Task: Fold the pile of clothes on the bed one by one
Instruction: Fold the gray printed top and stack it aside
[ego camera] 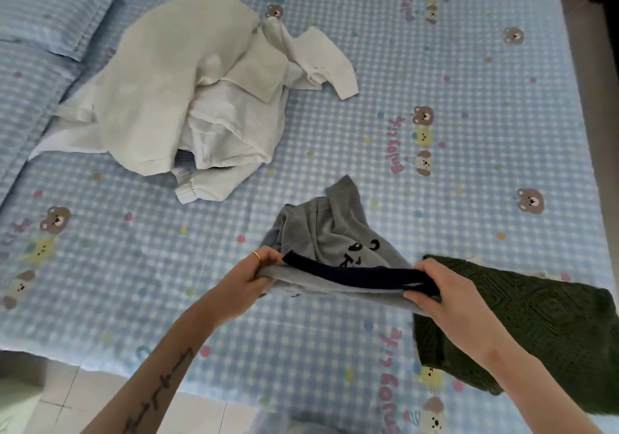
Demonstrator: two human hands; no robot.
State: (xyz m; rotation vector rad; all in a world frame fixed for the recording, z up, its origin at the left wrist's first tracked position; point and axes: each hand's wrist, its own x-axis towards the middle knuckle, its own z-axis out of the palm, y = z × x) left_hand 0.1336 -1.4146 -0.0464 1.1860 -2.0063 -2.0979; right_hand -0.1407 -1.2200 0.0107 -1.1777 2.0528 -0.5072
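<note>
A grey garment [330, 232] with black lettering and a dark navy band [351, 274] is stretched between my hands just above the bed. My left hand [253, 274], with a ring on one finger, grips its left end. My right hand [442, 294] pinches its right end, thumb on top of the navy band. The far part of the garment droops onto the bed [469, 98], which has a blue checked sheet with bear prints. A pile of white clothes [187, 92] lies crumpled at the upper left.
A dark green knitted garment [542, 326] lies flat at the right, partly under my right forearm. Pillows [37, 31] in the same blue check sit at the far left. The bed's near edge and a pale tiled floor [83, 396] show at the bottom left.
</note>
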